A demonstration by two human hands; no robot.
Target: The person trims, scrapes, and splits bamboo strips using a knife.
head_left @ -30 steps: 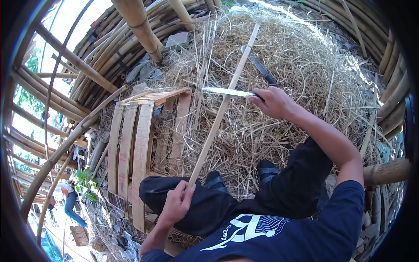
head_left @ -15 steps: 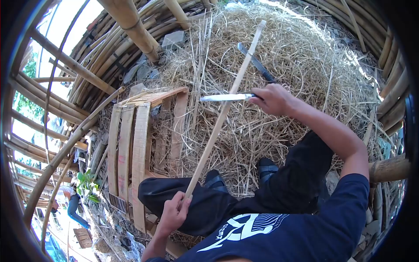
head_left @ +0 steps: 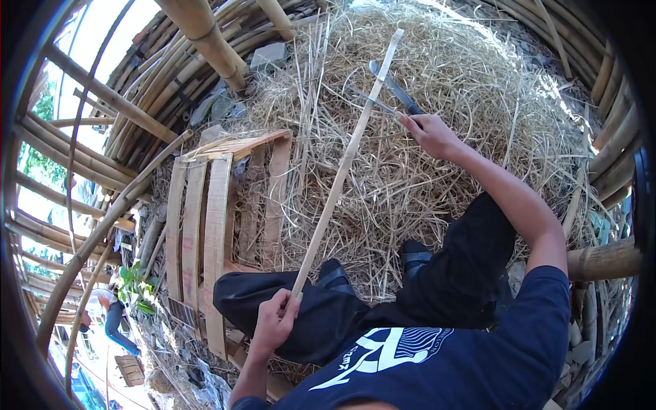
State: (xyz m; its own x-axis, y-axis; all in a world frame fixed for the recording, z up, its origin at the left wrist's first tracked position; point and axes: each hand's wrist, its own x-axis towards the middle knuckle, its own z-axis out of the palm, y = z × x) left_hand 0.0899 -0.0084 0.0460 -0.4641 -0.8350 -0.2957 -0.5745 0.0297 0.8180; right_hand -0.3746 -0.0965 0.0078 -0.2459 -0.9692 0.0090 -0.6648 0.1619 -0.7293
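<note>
A long pale bamboo strip (head_left: 337, 179) slants up and away over the straw. Its near end is gripped in my left hand (head_left: 276, 320), beside my knee. My right hand (head_left: 429, 135) is closed round the handle of a knife (head_left: 375, 102), whose thin blade lies across the strip near its far end. Just beyond, a second knife with a dark blade (head_left: 398, 89) rests on the straw, its handle end close to my right hand and its tip on the far side of the strip.
A slatted wooden crate (head_left: 217, 239) stands left of my knees. Bamboo poles (head_left: 202, 41) rise behind it, and a thick bamboo (head_left: 605, 260) juts in at the right. Dry shavings (head_left: 451, 89) cover the ground. A person (head_left: 113, 318) bends down at the far left.
My right hand and its knife have moved up along the strip towards the far end, and the blade now shows edge-on. The left hand has kept its grip.
</note>
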